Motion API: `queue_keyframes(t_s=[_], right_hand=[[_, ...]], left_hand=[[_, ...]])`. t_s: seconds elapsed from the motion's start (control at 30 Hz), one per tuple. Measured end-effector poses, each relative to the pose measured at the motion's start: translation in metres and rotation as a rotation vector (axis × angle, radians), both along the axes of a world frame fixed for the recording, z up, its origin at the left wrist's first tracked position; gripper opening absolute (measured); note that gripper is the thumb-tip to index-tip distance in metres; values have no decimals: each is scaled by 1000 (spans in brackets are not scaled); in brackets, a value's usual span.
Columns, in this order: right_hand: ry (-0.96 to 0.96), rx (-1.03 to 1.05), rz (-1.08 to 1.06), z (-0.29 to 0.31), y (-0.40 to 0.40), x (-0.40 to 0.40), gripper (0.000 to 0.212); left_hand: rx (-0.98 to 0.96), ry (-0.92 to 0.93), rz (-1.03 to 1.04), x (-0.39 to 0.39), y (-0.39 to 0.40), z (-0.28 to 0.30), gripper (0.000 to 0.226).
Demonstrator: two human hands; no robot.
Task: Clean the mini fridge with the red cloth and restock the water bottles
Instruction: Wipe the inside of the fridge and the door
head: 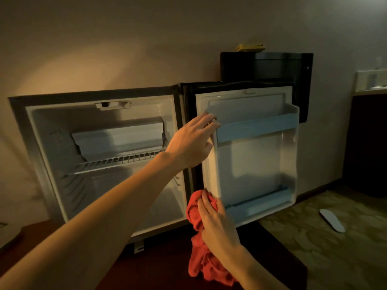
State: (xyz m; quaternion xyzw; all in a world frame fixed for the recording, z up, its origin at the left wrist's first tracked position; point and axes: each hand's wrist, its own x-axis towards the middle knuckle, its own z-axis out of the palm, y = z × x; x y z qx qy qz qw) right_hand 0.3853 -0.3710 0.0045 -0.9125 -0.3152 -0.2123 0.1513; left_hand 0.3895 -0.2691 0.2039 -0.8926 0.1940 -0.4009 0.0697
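The mini fridge [52,130] stands open, with a wire shelf [117,162] and nothing on it. Its door [257,164] swings out to the right, showing an upper blue-fronted rack [257,127] and a lower rack [259,204], both without bottles. My left hand [192,141] holds the door's left edge by the upper rack, fingers hooked over it. My right hand [215,222] grips the red cloth [199,258] and presses it against the door's lower left corner. No water bottles are in view.
A black box-like appliance [266,68] sits behind the door with a yellow item [249,47] on top. A white flat object [332,220] lies on the patterned carpet at right. A dark cabinet [368,143] stands at the far right.
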Motion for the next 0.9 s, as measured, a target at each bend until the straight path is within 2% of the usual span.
queue_keyframes(t_s=[0.07, 0.2, 0.33, 0.4, 0.47, 0.53, 0.67, 0.73, 0.83, 0.9], right_hand=[[35, -21, -12, -14, 2, -5, 102], [139, -76, -11, -34, -6, -19, 71], [273, -156, -33, -15, -12, -28, 37], [271, -187, -30, -11, -7, -31, 45], [215, -152, 0, -16, 2, -31, 71], [169, -141, 26, -20, 10, -31, 88], [166, -262, 15, -35, 12, -26, 98], [203, -263, 23, -43, 3, -23, 93], [201, -156, 32, -48, -15, -19, 65], [179, -146, 62, -47, -26, -17, 57]], left_hand=[[4, 13, 0, -1, 1, 0, 53], [-20, 26, 12, -4, 1, -3, 55], [-1, -5, 32, -9, -1, -5, 56], [22, -26, 66, -11, -4, -4, 58], [31, -21, 92, -13, -7, -3, 62], [24, -16, 91, -13, -11, -4, 67], [27, -19, 92, -8, -12, -6, 71], [16, -19, 100, -6, -10, -9, 72], [11, -14, 109, -4, -8, -12, 74], [18, -14, 122, -4, -9, -14, 76]])
